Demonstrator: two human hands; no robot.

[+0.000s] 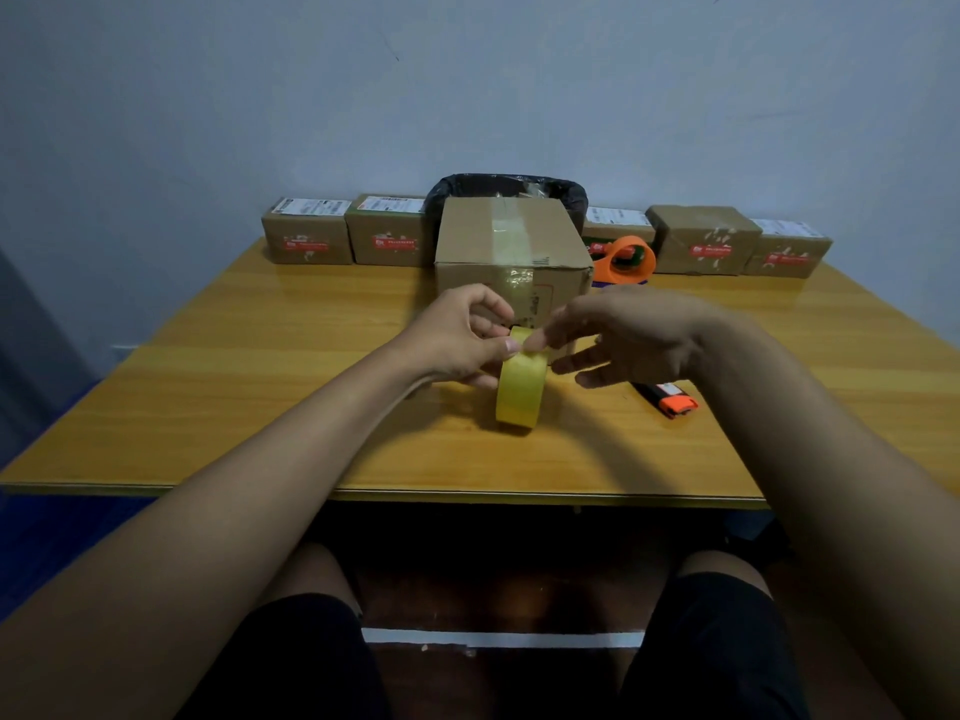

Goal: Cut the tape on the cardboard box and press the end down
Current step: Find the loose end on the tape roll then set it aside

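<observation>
The cardboard box (511,252) sits at the middle of the table (260,407), toward its far edge, with a strip of clear tape already running over its top and down the near face. Just in front of it a yellow tape roll (519,389) stands on edge. The left hand (457,340) pinches the top of the roll between thumb and fingers; the right hand (623,337) is half open, its fingertips picking at the roll's top, seemingly at the loose end. Whether tape runs from roll to box cannot be told.

To cut cleanly, the strip should probably be held taut and the roll steady. An orange-and-black cutter (667,398) lies near the right hand, toward the table's right side, within easy reach. The near half of the table offers open room; the row of small boxes (306,236) lines the far edge, beside an orange tape dispenser (626,259).
</observation>
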